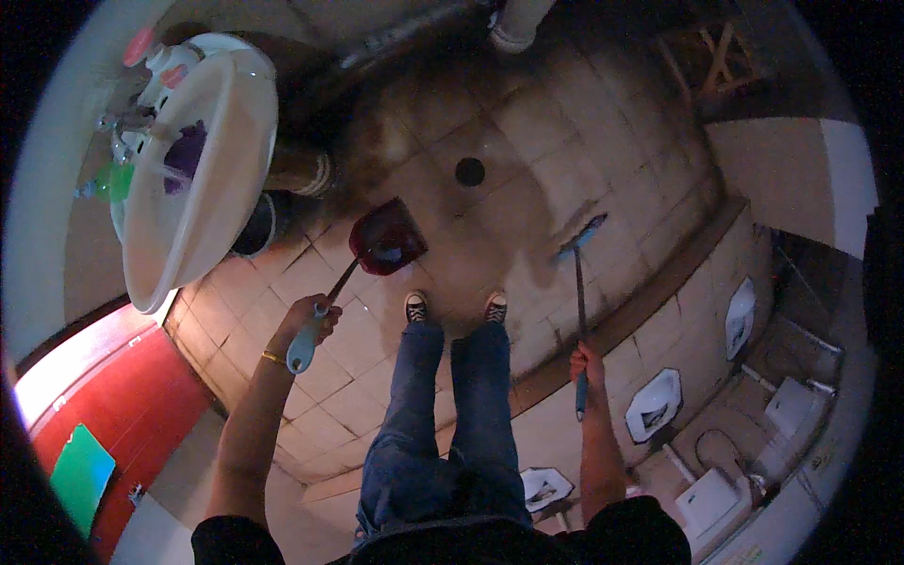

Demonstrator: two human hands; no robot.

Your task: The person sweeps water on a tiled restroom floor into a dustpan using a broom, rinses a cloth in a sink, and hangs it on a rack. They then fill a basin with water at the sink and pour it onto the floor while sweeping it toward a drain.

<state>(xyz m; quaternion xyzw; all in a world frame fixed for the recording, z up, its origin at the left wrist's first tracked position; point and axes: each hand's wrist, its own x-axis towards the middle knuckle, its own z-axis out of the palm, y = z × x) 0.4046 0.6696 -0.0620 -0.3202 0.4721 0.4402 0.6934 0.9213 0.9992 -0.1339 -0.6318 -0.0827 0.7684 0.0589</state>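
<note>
My left hand (316, 319) is closed round the pale handle of a dark red dustpan (388, 239), whose pan is held out over the tiled floor with something pale and shiny in it that I cannot make out. On the other side, my right hand (587, 361) grips the long handle of a floor brush (580, 286). Its light blue head (583, 236) is down at the tiles, right of a round dark floor drain (470, 171). Both my shoes stand on the floor between the two tools.
An oval washbasin (244, 141) with a purple cloth (185, 157) inside is at upper left, a dark bucket (256, 224) below it. A red door (127, 409) is at lower left. A raised ledge (635, 296) runs along the right, with squat toilets (654, 405) and white cisterns beyond.
</note>
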